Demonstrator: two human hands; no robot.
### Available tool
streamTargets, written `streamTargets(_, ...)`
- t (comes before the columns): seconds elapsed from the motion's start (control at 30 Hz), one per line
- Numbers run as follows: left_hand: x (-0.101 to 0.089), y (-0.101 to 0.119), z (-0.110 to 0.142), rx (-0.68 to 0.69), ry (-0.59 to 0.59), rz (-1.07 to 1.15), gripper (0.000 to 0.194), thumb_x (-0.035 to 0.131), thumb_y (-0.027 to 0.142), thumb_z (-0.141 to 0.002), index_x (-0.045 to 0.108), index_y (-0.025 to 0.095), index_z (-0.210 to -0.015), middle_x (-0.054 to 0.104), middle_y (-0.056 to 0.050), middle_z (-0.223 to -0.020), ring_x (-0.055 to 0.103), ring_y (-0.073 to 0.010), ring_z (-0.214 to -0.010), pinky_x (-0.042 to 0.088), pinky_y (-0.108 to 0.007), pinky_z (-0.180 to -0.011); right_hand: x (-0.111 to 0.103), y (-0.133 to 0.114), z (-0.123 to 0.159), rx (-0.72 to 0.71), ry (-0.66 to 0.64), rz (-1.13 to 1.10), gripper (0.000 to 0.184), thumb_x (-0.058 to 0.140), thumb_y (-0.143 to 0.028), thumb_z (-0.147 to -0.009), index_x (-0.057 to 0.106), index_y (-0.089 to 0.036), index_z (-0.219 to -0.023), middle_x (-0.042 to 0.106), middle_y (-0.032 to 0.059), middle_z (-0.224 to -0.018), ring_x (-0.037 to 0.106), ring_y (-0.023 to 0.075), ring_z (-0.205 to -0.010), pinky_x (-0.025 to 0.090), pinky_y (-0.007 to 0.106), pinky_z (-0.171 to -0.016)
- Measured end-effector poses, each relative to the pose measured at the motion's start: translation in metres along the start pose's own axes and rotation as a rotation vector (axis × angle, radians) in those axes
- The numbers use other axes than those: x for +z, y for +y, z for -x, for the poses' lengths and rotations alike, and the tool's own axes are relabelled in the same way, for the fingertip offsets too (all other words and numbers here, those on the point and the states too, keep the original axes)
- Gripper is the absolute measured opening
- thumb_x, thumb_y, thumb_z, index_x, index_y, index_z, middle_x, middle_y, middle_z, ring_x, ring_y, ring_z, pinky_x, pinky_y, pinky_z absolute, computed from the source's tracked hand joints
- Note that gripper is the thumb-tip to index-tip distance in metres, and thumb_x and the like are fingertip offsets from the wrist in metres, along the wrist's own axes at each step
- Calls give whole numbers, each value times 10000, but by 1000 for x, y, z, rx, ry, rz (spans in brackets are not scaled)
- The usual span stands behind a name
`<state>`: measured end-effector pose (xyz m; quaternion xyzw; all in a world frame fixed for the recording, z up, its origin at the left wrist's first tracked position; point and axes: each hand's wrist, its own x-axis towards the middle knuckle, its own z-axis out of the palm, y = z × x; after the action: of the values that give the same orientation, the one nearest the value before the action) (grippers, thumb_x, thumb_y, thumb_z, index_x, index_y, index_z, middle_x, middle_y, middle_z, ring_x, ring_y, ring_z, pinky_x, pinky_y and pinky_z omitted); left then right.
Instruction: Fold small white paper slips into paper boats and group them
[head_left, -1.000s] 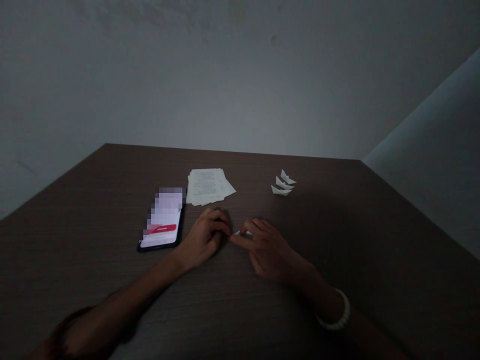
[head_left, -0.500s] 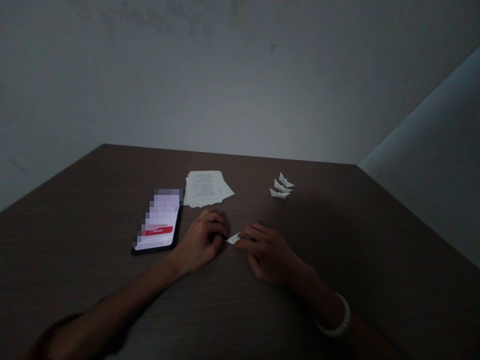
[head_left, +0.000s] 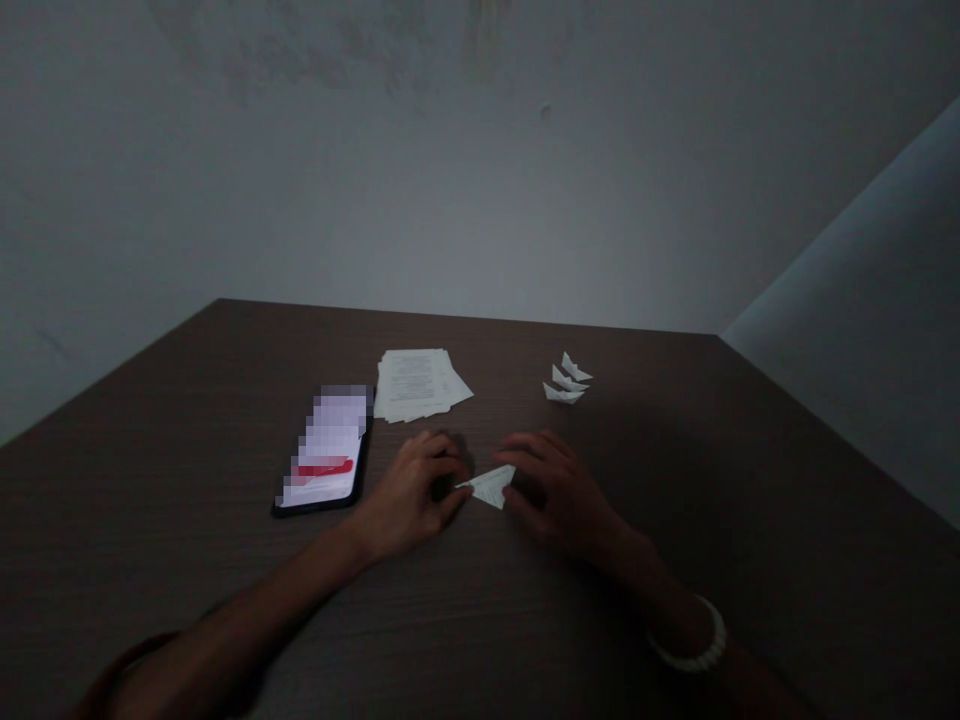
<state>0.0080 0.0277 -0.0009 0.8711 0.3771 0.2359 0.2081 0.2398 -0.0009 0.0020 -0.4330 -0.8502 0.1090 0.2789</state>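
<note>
A small folded piece of paper (head_left: 492,486), white with faint print and roughly triangular, is between my hands just above or on the dark table. My left hand (head_left: 416,490) pinches its pointed left end between thumb and fingers. At the paper's right edge is my right hand (head_left: 559,490), its thumb against the paper and its fingers parted from the thumb, curving over the far side. Beyond my right hand stand three small folded paper boats (head_left: 566,396) in a close row.
A fanned stack of printed paper sheets (head_left: 416,385) lies behind my left hand. Left of it is a phone (head_left: 326,440) with a lit screen and a red button. The brown table (head_left: 262,340) meets a pale wall (head_left: 480,200) at its far edge.
The folded paper, mostly covered by my fingers before, now shows much more of its face. My right hand has loosened and shifted slightly right, its thumb and fingers farther apart.
</note>
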Motion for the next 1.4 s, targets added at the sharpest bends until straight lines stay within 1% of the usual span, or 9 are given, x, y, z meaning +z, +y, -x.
streamTargets(0.07,0,1,0,-5,0,-13,67,624,233,-840,672,206,-878,586,-49,-984,509,-242,-965,415,-433,-890,-5,3,0,58,-39,60,390,660,-222,-798,605,-198,-1183,561,106,-1232,482,261,-1138,406,451,-985)
streamTargets(0.13,-1,2,-1,-17,-5,-26,60,625,233,-837,668,208,-872,580,-44,-991,502,-244,-971,405,-430,-883,-8,5,0,110,-84,73,334,670,-251,-797,630,-197,-1124,569,100,-1183,492,256,-1095,418,444,-955)
streamTargets(0.23,-1,3,-1,-30,-10,-36,57,623,235,-832,660,203,-860,568,-46,-1004,489,-247,-976,394,-419,-863,-8,3,-1,147,-113,49,225,664,-218,-798,641,-195,-1020,587,73,-1096,501,231,-1030,418,412,-926)
streamTargets(0.3,-1,3,-2,-40,-16,-43,56,619,232,-830,655,198,-856,563,-49,-1002,482,-247,-972,382,-424,-863,-7,2,-1,156,-113,33,199,666,-187,-787,634,-190,-984,595,60,-1057,503,221,-1008,409,400,-923)
streamTargets(0.47,-1,4,-2,-64,-28,-42,56,607,231,-839,649,194,-835,558,-49,-988,469,-244,-959,375,-412,-840,-7,6,-2,163,-103,30,292,703,-204,-771,622,-191,-1051,599,54,-1049,500,225,-1004,387,404,-934)
streamTargets(0.7,0,2,-1,-41,-20,-29,38,609,214,-835,644,199,-840,561,-41,-965,477,-241,-957,369,-414,-850,-9,8,-1,177,-113,48,151,674,-181,-793,618,-187,-933,583,49,-1002,500,212,-961,385,382,-887)
streamTargets(1.03,0,1,0,-34,-30,-37,29,608,208,-843,637,202,-846,572,-43,-977,480,-245,-961,360,-400,-837,-8,7,-2,170,-144,24,99,671,-141,-794,615,-187,-862,609,30,-933,510,195,-908,369,345,-831)
streamTargets(1.23,0,1,-1,-23,-38,-38,29,591,195,-841,619,199,-845,576,-41,-955,484,-242,-941,364,-394,-821,-8,4,-2,149,-156,3,200,663,-102,-790,620,-196,-962,640,18,-917,519,186,-878,363,335,-813)
streamTargets(1.4,-2,3,0,0,-28,-33,157,592,202,-843,630,210,-995,581,-58,-1018,488,-247,-960,386,-413,-848,-8,4,-2,163,-169,-31,238,675,-76,-778,628,-199,-976,637,7,-860,523,178,-848,371,313,-770)
